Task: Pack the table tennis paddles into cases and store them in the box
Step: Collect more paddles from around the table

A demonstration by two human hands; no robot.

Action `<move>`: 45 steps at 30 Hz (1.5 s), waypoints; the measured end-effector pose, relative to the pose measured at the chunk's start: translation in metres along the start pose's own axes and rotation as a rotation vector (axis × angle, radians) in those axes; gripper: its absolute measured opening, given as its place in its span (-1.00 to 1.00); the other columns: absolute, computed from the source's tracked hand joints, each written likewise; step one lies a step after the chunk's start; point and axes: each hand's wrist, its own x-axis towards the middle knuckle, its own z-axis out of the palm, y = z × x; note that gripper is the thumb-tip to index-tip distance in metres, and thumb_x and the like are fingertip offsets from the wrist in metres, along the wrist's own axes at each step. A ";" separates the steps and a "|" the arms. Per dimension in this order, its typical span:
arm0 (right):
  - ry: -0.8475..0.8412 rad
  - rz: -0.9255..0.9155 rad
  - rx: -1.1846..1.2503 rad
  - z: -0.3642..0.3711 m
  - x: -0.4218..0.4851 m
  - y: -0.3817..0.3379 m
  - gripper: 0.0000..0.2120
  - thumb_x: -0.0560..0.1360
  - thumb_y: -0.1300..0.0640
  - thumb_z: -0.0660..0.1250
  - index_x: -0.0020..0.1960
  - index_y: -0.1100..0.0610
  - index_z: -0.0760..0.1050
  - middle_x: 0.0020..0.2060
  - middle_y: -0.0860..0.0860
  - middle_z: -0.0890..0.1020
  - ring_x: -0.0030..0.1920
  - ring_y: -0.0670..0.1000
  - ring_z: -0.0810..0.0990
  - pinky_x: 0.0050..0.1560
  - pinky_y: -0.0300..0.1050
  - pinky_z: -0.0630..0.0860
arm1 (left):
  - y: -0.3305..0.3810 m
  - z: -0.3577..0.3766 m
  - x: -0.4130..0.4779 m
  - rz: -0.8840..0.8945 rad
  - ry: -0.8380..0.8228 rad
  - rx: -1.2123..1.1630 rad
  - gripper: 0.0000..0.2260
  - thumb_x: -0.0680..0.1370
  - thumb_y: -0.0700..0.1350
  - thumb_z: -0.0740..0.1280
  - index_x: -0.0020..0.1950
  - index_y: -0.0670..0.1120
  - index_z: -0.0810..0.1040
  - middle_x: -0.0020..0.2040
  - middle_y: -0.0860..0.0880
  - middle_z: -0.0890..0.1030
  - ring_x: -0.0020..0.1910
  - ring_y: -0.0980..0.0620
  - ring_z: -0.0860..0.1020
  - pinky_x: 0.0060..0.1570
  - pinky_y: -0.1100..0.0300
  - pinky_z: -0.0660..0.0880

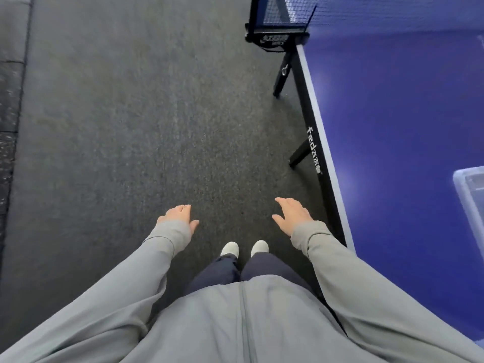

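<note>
My left hand (178, 216) and my right hand (292, 214) are stretched out in front of me over the dark floor, fingers relaxed, holding nothing. A clear plastic box (470, 195) stands on the blue table tennis table (408, 106) at the right edge of the view, cut off by the frame. My right hand is left of the table's white edge line and well short of the box. No paddles or cases are in sight.
The table's black frame and legs (298, 153) run along my right. The net post and net (277, 24) stand at the top. Dark carpeted floor (131, 127) spreads ahead and left. My feet (245, 248) stand close to the table's side.
</note>
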 end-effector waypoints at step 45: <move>-0.139 -0.052 -0.115 -0.331 0.510 -0.434 -0.53 0.57 -0.16 0.10 0.41 0.01 0.25 0.35 0.06 0.38 0.36 0.12 0.33 0.30 0.11 0.27 | -0.222 -0.494 0.451 -0.128 -0.015 -0.137 -0.47 0.57 0.27 0.04 0.45 0.01 0.25 0.39 -0.02 0.37 0.36 -0.08 0.36 0.28 0.00 0.32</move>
